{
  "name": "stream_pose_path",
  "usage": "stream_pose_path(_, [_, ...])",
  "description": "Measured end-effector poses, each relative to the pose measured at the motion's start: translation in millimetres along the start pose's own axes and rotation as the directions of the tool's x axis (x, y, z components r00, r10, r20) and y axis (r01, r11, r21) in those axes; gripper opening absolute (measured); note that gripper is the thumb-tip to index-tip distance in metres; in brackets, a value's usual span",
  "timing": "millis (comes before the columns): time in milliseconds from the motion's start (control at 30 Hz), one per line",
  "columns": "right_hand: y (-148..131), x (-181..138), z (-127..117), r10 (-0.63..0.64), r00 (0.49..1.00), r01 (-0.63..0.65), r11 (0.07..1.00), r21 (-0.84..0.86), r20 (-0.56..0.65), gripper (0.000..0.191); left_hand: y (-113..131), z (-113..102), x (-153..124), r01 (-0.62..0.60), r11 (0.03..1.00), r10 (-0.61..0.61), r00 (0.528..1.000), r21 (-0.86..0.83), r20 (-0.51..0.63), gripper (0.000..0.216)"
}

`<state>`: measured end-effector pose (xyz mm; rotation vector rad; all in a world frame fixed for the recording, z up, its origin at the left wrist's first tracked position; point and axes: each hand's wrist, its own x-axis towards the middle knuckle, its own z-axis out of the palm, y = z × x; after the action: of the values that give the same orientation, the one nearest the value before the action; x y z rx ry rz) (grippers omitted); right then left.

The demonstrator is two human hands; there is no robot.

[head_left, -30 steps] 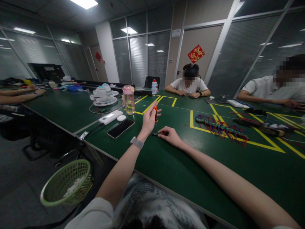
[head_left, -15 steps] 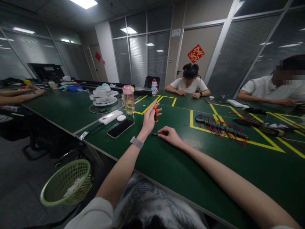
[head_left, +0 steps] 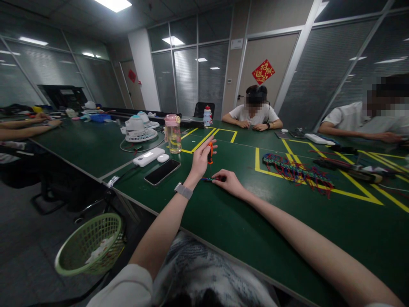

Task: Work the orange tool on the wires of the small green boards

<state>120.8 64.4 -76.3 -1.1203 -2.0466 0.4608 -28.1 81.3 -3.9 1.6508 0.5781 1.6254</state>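
Observation:
My left hand (head_left: 201,158) has a screwdriver (head_left: 211,152) with an orange handle held upright between thumb and fingers, the fingers fairly straight. Its thin shaft points down at a small green circuit board (head_left: 208,179) on the table. The board has thin red and blue wires. My right hand (head_left: 227,182) is closed in a pinch at the board's right end, steadying it against the tabletop. What the screwdriver tip touches is too small to make out.
Left of my hands lie a phone (head_left: 162,172), a white device (head_left: 148,157) and a pink-lidded bottle (head_left: 173,135). Several wired boards (head_left: 297,170) sit in a yellow-taped area to the right. A green basket (head_left: 89,245) stands on the floor. Other people sit across and at both sides.
The screwdriver handle has turned, showing more orange and less black. Both my hands stay in almost the same place, with the board still pinched in my right hand.

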Motion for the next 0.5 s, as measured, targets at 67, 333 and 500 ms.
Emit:
stream_pose_path(67, [-0.1,0.1,-0.1,0.001,1.000,-0.001,1.000,-0.002,0.002,0.015,-1.2,1.7,-0.4,0.041,0.997,-0.040,0.999,-0.071,0.022,0.038])
stream_pose_path(333, [-3.0,-0.1,-1.2,0.007,1.000,-0.007,1.000,-0.008,0.004,0.015,5.0,0.3,-3.6,-0.069,0.974,0.085,0.994,0.215,-0.068,0.032])
stream_pose_path(500, [-4.1,-0.3,-1.8,0.005,1.000,-0.004,1.000,-0.025,0.005,0.015,5.1,-0.8,-2.2,-0.066,0.986,0.071,0.997,0.153,-0.030,0.030])
